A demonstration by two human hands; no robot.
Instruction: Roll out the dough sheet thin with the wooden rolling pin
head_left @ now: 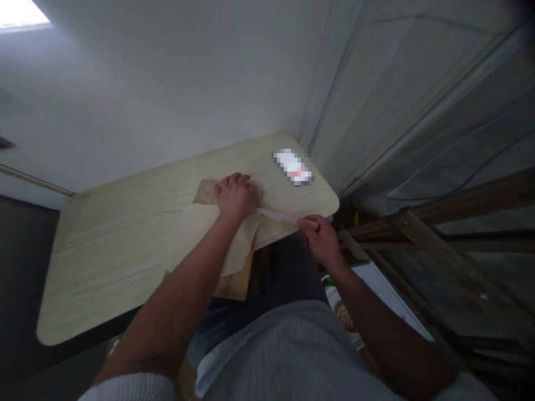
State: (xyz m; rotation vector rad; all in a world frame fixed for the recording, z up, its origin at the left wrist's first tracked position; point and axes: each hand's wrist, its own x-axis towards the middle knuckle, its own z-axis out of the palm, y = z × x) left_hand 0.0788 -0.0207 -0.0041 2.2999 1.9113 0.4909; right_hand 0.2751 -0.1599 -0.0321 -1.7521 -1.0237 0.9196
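Table (104,239), pale, wood-grained, rounded corners, long side against a white wall (188,83). Person seen from above: grey shirt (280,351), dark trousers (288,273), near edge of table at the lap.

Left hand (237,195) palm down, fingers a little apart, laid over a brown board (204,192) and the upper end of a pale sheet (200,225). Sheet lies over the board, runs toward the person under the left forearm. Brown surface shows again below the sheet, sticking out past the near edge of the table; cannot tell if it is the same board.

Right hand (321,239) at the near edge, right of the left hand: thumb and fingers pinch the outer end of a narrow pale strip (278,216). Strip spans between the hands, along the edge; inner end by the left wrist. Cannot tell whether it joins the sheet.

Phone (292,167), blurred into blocks, on the far right of the table, apart from both hands. Lower right, beyond the table: wooden frame (438,250), dim, and a white panel (387,289) partly behind the right forearm.
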